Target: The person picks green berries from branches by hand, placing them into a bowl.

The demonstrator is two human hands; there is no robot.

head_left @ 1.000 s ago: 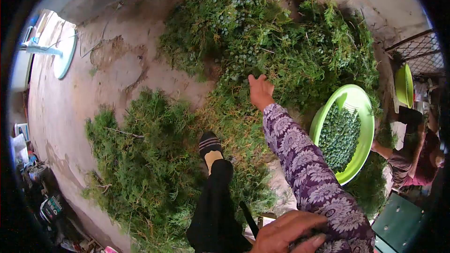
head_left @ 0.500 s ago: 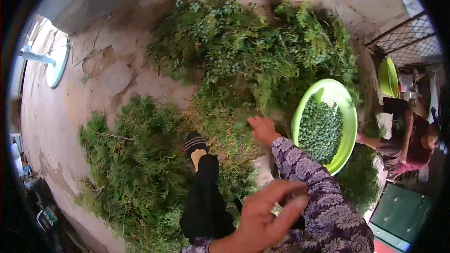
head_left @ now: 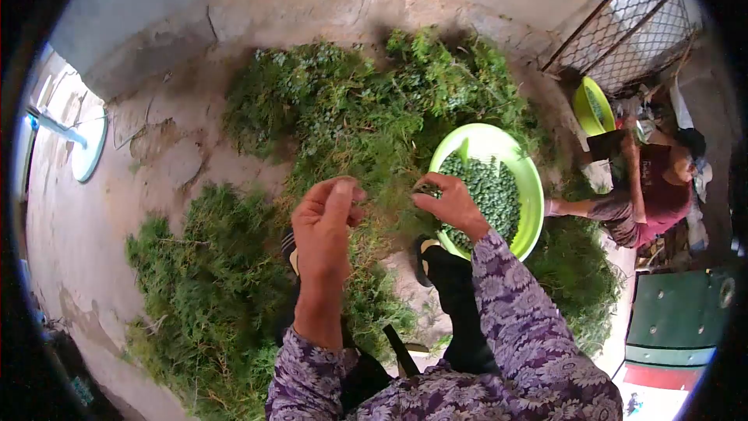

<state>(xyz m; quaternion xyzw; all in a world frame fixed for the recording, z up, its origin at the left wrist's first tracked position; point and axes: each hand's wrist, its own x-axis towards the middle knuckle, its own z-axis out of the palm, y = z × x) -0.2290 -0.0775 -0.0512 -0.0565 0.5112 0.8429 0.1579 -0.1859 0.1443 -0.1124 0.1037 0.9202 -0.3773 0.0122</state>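
My left hand (head_left: 322, 218) is raised over the cuttings, its fingers curled and thumb against them; anything inside is hidden. To its right, my right hand (head_left: 453, 204) is bent in a pinch beside the basin, and what sits between its fingertips is too small to make out. A light green plastic basin (head_left: 531, 206) stands tilted in view by my right wrist, holding many small round green berries (head_left: 491, 196). Ahead of both hands spreads a heap of leafy evergreen branches (head_left: 366, 101), with pale berry clusters on some.
Another pile of evergreen branches (head_left: 206, 288) lies at left. At right, a person in a dark red shirt (head_left: 662, 187) sits near a second green basin (head_left: 586, 113). A mesh gate (head_left: 631, 15), a green metal box (head_left: 674, 308) and a round pale stand base (head_left: 89, 144) are around the edges.
My left hand has moved forward and left, up from near my lap. The right hand has drawn back from the branches and turned, its fingers now bent. The view has shifted.
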